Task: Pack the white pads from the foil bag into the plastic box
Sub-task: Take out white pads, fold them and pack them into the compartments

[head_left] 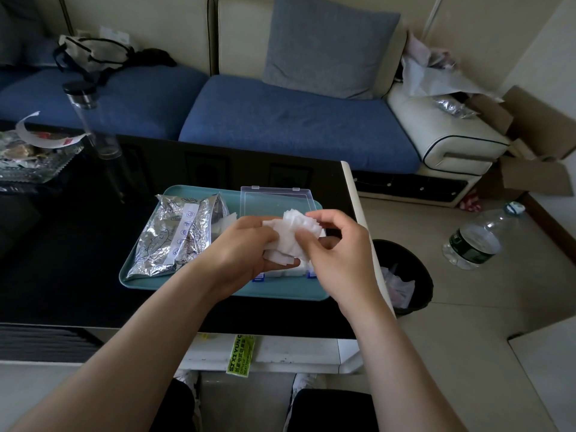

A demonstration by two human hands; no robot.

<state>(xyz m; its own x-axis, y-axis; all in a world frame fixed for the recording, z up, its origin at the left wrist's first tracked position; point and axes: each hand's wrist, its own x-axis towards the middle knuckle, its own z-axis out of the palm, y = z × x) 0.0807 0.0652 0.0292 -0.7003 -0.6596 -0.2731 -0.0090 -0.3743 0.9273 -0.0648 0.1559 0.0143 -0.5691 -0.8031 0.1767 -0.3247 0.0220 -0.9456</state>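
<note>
Partly hidden behind my left hand [240,249], one foil bag [173,236] lies on the tray's [137,277] left half. That hand curls round a bunch of pads [293,236] above the tray, too crumpled to count; my right hand [338,254] pinches their edge between thumb and fingers. Under both hands the one box [277,199] shows only its open clear lid and two blue latches, on the tray's right half. Black table [78,260] beneath; sofa [280,126] beyond, bin [416,269] to the right.

White pads [291,244]; silver foil bag [174,238] (dark line-drawn fish, one white strip) along the left edge of the teal tray [143,280]; clear plastic box [274,198]; black table [78,244].
</note>
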